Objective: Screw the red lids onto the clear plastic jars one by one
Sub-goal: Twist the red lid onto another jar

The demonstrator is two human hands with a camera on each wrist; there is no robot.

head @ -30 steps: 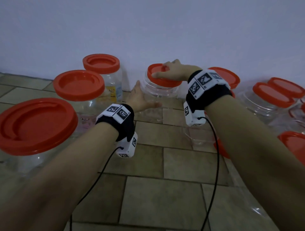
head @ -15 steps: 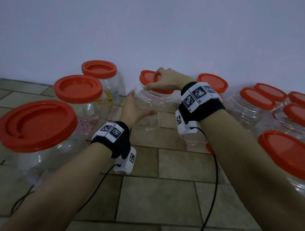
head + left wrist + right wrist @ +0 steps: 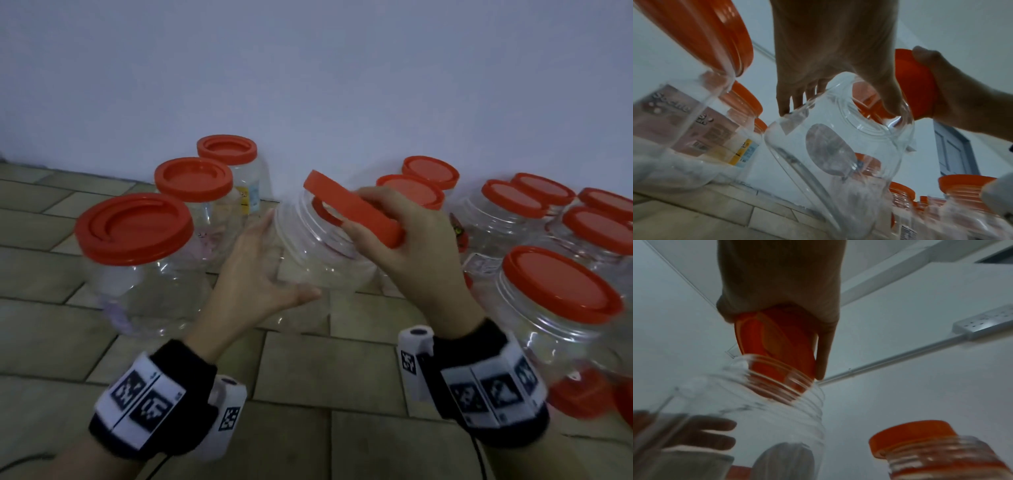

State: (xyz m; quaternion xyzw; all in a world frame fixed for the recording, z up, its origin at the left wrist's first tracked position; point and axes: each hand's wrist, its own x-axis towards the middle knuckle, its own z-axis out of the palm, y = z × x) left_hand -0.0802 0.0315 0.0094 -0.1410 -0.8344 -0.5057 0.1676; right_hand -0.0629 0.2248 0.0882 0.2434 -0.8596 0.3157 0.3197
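**Lid comes off square as the jar is drawn in from the wall**

Brown floor tiles [image 3: 191, 370] meet a pale wall, and closed jars stand in groups along it. On the left, three capped jars [image 3: 137, 260] sit in a row running back to the wall. Next to them the left hand [image 3: 253, 284] now cups the side of the open clear jar [image 3: 318, 246], fingers spread round its far wall and thumb along the near side; the left wrist view shows the fingertips pressed on the plastic below the threaded neck. A second ago this jar stood upright against the wall with the lid lying flat on its mouth. Since then it has been pulled toward the person and tipped, mouth leaning to the right.

To its right, the right hand [image 3: 407, 246] has its grip closed on the red lid [image 3: 356, 212], thumb on the near rim and fingers behind. The lid is steeply tilted: its lower edge dips at the jar's mouth while its upper edge stands clear. The right wrist view shows one rim inside the neck ring, so no thread is engaged yet.

Further right, a cluster of capped jars [image 3: 561, 308] fills the floor.

My reading: this jar is only fetched and held; the lid must be levelled onto the neck before turning, or it may cross-thread.
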